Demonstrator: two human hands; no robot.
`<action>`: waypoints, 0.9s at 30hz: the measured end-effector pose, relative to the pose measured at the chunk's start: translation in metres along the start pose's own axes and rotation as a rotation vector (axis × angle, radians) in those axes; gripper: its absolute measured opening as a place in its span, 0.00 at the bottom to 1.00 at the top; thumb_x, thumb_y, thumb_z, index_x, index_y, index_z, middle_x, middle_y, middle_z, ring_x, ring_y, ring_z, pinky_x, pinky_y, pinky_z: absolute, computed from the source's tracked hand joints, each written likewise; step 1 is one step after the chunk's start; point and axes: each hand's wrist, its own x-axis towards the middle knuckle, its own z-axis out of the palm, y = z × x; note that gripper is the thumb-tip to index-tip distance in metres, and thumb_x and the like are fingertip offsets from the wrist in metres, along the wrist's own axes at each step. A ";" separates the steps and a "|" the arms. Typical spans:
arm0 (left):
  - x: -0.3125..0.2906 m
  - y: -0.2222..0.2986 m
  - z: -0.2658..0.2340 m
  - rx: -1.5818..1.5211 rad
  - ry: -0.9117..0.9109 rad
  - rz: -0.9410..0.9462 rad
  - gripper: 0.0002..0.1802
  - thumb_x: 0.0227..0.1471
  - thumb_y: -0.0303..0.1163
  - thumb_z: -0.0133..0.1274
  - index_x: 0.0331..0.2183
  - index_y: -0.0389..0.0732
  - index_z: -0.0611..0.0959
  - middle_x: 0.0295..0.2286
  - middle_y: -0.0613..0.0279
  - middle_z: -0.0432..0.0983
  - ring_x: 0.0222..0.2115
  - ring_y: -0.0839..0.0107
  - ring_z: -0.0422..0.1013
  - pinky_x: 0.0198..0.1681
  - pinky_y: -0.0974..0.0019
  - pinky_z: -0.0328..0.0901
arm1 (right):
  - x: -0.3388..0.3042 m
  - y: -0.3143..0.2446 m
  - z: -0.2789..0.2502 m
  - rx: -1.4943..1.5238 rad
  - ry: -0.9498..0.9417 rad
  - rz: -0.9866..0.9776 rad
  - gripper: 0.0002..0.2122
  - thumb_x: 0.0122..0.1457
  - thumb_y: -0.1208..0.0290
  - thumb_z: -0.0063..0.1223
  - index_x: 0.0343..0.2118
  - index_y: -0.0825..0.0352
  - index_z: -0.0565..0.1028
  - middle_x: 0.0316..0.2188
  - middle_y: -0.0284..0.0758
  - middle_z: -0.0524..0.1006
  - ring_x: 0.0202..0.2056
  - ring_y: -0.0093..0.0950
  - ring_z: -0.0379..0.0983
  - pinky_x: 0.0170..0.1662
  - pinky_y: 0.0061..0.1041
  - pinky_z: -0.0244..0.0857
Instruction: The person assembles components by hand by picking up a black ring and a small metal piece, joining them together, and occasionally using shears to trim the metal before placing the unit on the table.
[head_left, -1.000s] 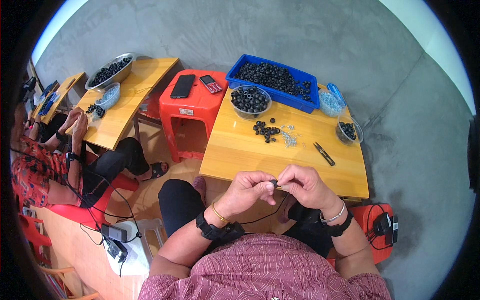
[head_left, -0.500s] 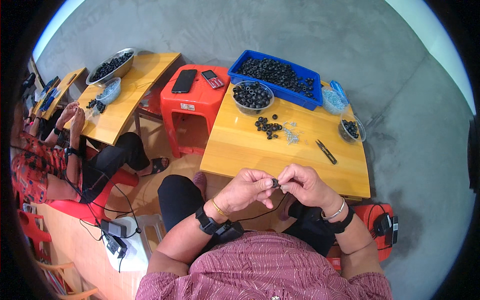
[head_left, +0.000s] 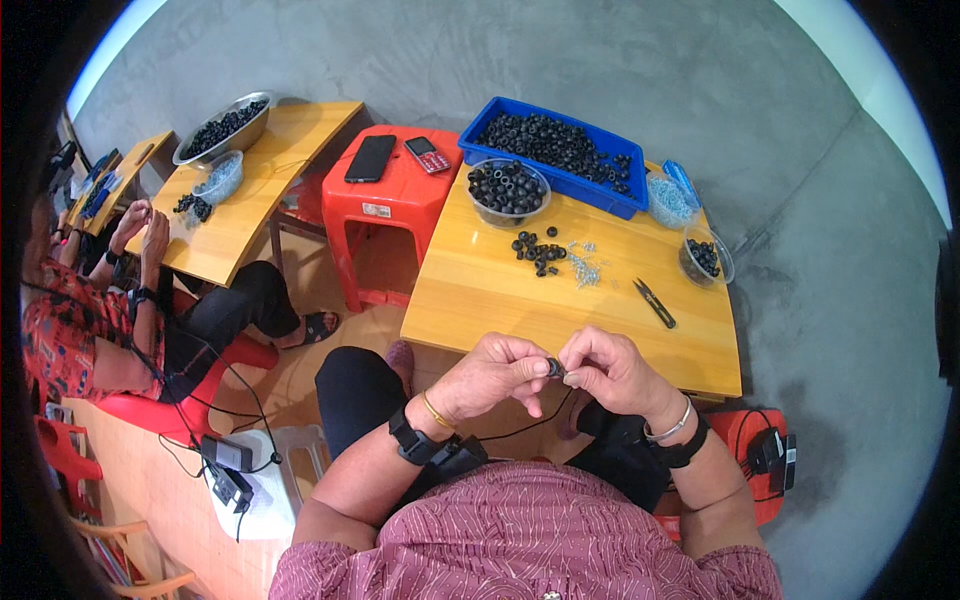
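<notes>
Between thumb and fingers, my left hand (head_left: 497, 377) pinches a small black ring-shaped part (head_left: 554, 367) just beyond the table's near edge. My right hand (head_left: 612, 368) is closed in a pinch right beside that part; whatever its fingertips hold is too small to make out. On the yellow table (head_left: 480, 310) lie a loose group of black ring parts (head_left: 538, 252) and a little heap of small clear pieces (head_left: 584, 268). A pair of black thread snips (head_left: 655, 303) rests to their right.
A blue tray (head_left: 632, 207) of black parts stands at the back, near a clear bowl (head_left: 509, 220) of them. Tubs of pale blue pieces (head_left: 670, 200) and black parts (head_left: 706, 260) line the right. Two phones lie on a red stool (head_left: 390, 205); a co-worker (head_left: 90, 330) sits left.
Both hands stay together at the black ring part, which has turned slightly between the fingers. Otherwise the view has only shifted a little.
</notes>
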 end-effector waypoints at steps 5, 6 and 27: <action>0.000 0.004 -0.006 0.100 -0.027 -0.049 0.11 0.49 0.31 0.47 0.31 0.32 0.75 0.20 0.65 0.69 0.18 0.72 0.71 0.24 0.70 0.69 | 0.005 -0.012 0.003 -0.279 -0.094 -0.147 0.06 0.45 0.84 0.48 0.22 0.68 0.64 0.19 0.35 0.66 0.23 0.29 0.65 0.27 0.21 0.59; -0.001 0.007 -0.004 0.148 -0.010 -0.081 0.10 0.49 0.31 0.48 0.29 0.32 0.75 0.20 0.66 0.68 0.18 0.73 0.70 0.23 0.73 0.68 | 0.006 -0.011 0.004 -0.278 -0.095 -0.145 0.06 0.45 0.84 0.48 0.22 0.68 0.64 0.19 0.35 0.66 0.23 0.29 0.65 0.27 0.21 0.59; 0.011 -0.003 -0.015 -0.081 -0.007 -0.161 0.10 0.49 0.32 0.48 0.26 0.33 0.75 0.17 0.68 0.67 0.16 0.78 0.66 0.21 0.72 0.69 | 0.003 -0.003 0.011 -0.385 -0.054 -0.036 0.15 0.44 0.84 0.45 0.38 0.69 0.65 0.24 0.41 0.67 0.26 0.36 0.66 0.31 0.29 0.61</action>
